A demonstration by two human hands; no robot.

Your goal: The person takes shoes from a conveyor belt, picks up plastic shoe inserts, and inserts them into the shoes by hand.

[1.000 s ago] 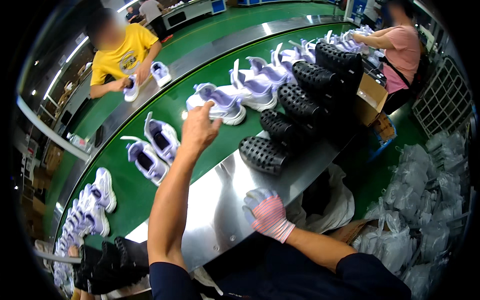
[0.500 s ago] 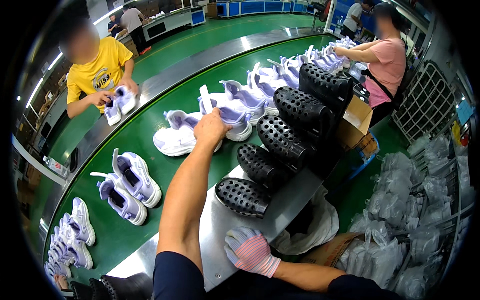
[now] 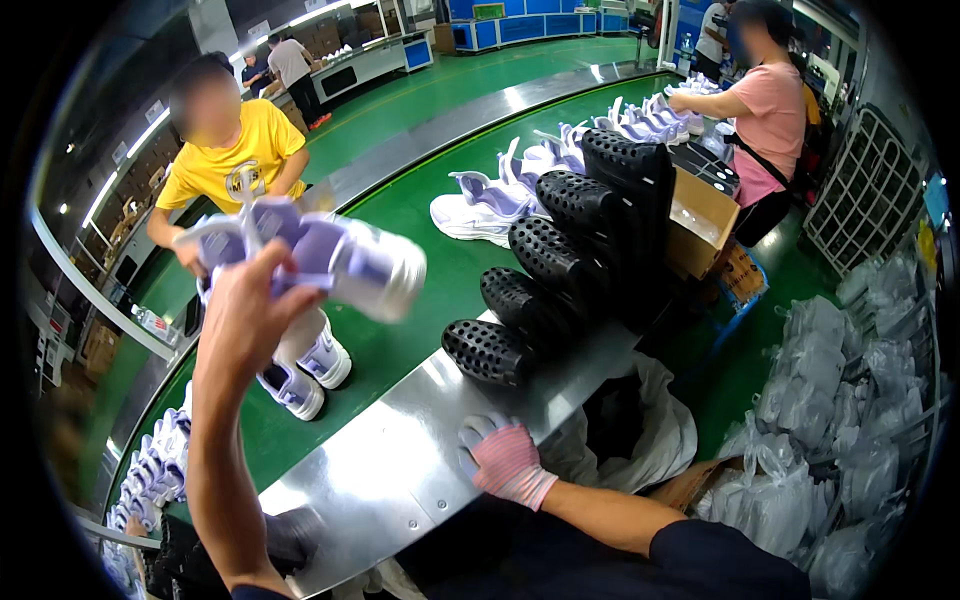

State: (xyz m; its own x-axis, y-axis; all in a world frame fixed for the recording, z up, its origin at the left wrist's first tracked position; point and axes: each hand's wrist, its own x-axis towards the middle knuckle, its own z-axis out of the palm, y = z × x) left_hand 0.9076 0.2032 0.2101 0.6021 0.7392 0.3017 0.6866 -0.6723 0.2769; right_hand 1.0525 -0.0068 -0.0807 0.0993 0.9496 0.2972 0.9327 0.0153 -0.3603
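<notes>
My bare left hand [image 3: 250,320] is raised over the green belt [image 3: 395,285], closed on white and lilac sneakers [image 3: 345,262]. They look like a pair, smeared by motion, and partly cover the person opposite. Below them a pair of like sneakers [image 3: 300,378] stands on the belt, partly hidden by my hand. My right hand [image 3: 505,462], in a striped knitted glove, lies on the metal edge [image 3: 420,430] of the line with its fingers laid out and nothing in them. Beyond it, several black perforated foot-shaped forms [image 3: 487,351] lie in a row.
More sneakers [image 3: 485,205] line the belt ahead, others [image 3: 155,460] at the lower left. A person in yellow [image 3: 235,150] stands across the belt; one in pink [image 3: 770,120] handles shoes at far right. An open carton [image 3: 700,220] and bagged goods [image 3: 800,400] are to the right.
My left hand has lifted sneakers off the belt and swung them left. My right hand stays on the metal edge. The person in yellow has leaned forward, and the view has shifted.
</notes>
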